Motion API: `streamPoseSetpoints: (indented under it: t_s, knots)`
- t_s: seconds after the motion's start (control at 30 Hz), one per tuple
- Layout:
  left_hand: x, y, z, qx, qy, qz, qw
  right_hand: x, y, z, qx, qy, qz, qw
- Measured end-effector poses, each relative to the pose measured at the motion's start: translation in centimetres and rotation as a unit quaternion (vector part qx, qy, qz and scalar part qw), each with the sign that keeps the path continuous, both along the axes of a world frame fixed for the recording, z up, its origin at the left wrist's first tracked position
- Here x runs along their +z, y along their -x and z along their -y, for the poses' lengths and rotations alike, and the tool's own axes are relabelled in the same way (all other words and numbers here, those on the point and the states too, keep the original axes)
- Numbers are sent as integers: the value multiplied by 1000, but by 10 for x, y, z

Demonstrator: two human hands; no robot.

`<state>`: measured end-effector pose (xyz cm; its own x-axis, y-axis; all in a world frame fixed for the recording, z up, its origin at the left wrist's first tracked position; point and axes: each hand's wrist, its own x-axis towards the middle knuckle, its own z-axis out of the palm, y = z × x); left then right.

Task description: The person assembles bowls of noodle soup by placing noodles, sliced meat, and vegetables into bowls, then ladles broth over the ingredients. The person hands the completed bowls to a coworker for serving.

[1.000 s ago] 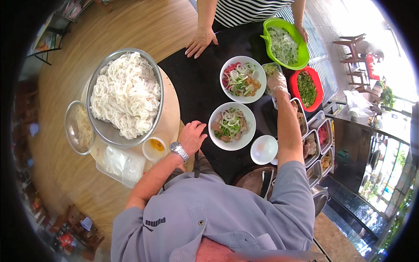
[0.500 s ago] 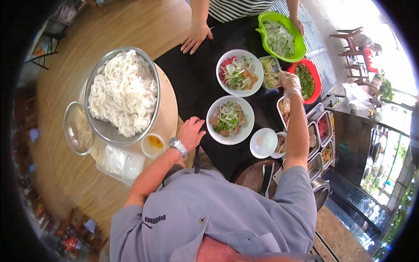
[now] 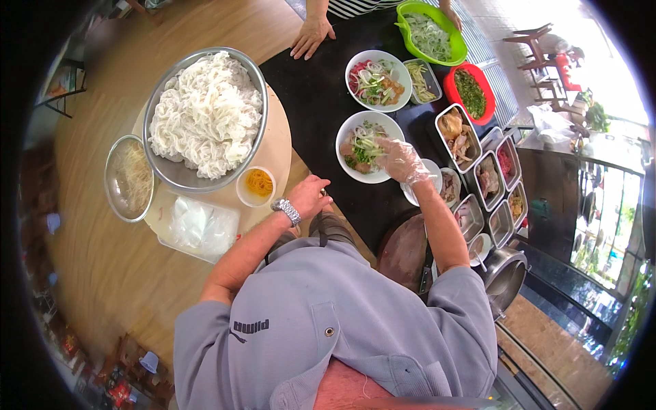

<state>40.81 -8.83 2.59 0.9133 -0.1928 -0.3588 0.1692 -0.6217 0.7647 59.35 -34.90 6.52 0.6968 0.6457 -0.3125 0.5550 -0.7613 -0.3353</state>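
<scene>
In a clear plastic glove, my right hand [image 3: 403, 162] reaches over the nearer white bowl [image 3: 345, 162]. Its fingertips are closed on pale green vegetable strips [image 3: 373, 148], right at the food in the bowl. Sliced meat, chopped greens and white shreds show inside that bowl. My bare left hand [image 3: 309, 198], with a watch at the wrist, hovers by the black table's near edge. Its fingers are loosely bent and a little apart, with nothing visible in them. A second white bowl [image 3: 404, 67] behind holds white shreds, greens and reddish pieces.
A big metal bowl of white noodles [image 3: 205, 116] and a cup of yellow strips [image 3: 258, 182] stand left. Toward the right are a tray of pale green strips [image 3: 422, 82], a red basket of herbs [image 3: 470, 94], meat trays and a knife [image 3: 426, 270]. Another person's hand [image 3: 312, 36] rests opposite.
My right hand has come from the tray of pale green strips back to the nearer bowl. My left hand has drawn slightly away from the table edge. The view has shifted.
</scene>
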Motion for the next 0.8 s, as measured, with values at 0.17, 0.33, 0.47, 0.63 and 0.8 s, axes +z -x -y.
streamPoseSetpoints:
  t_s: [0.17, 0.33, 0.47, 0.63, 0.8]
  knots:
    - [6, 28, -8, -31, 19, 18, 999, -19, 1, 1, -283, -103, 5, 954]
    - [21, 14, -15, -16, -4, 57, 998, -48, 17, -23, -165, -77, 30, 983]
    - [14, -42, -22, 80, 31, 133, 987, -46, 22, -23, -216, -130, 160, 954]
    - [-16, -161, -10, 290, 154, 26, 944, 49, 50, 2, -302, -206, -57, 929]
    - [-68, -259, -12, 300, 501, -170, 794, 29, 84, 48, -328, -316, -125, 882]
